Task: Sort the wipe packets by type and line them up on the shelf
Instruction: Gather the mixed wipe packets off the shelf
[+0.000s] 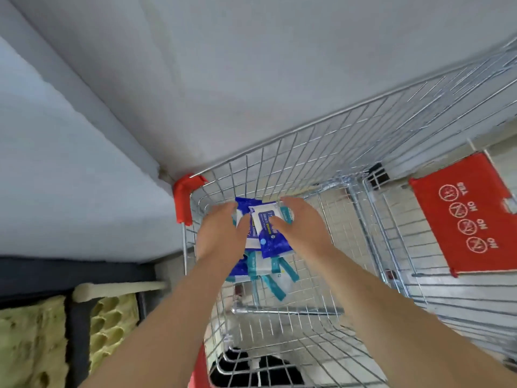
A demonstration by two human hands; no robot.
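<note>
My left hand [221,233] gripping the packets [270,233] in mid-frame, thumb pressing on top, my right hand [303,224] pinching the same stack from its right, loose packets [265,271] lying below on the cart [335,152] floor, red sign [461,217] hanging at right.

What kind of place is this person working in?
Likely a supermarket or shop: a wire shopping trolley with a red warning flap, wipe packets inside it, and a grey shelf alongside.
</note>
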